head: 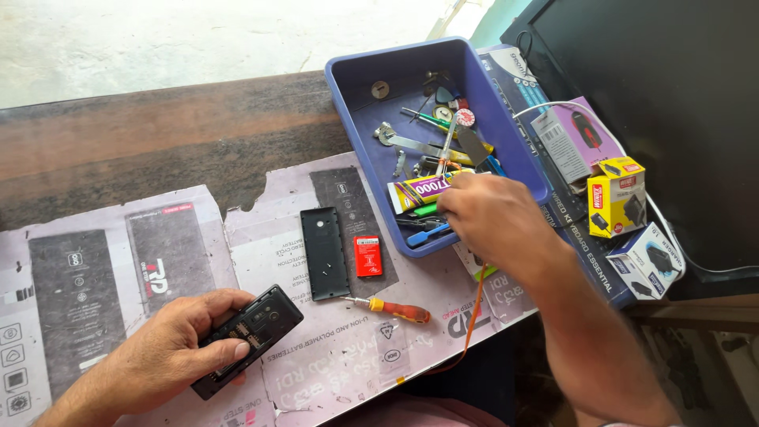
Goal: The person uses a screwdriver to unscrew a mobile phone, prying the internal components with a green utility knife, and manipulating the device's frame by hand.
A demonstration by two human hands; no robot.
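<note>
My left hand (170,344) grips a black mobile phone (254,332) with its back cover off, resting it on the paper mat at the lower left. My right hand (490,221) reaches into the near corner of a blue plastic tray (356,119), its fingers curled among the tools there, next to a yellow and purple glue tube (423,190). What the fingers hold is hidden. On the mat between the hands lie the black back cover (324,253), a small red battery (368,255) and a screwdriver with an orange handle (391,307).
The tray holds tweezers, picks, small screwdrivers and other tools. Right of it stand several small product boxes: purple (571,138), yellow and red (617,196), blue and white (648,261). A white cable (545,107) runs behind them. The mat (95,269) covers a dark wooden bench.
</note>
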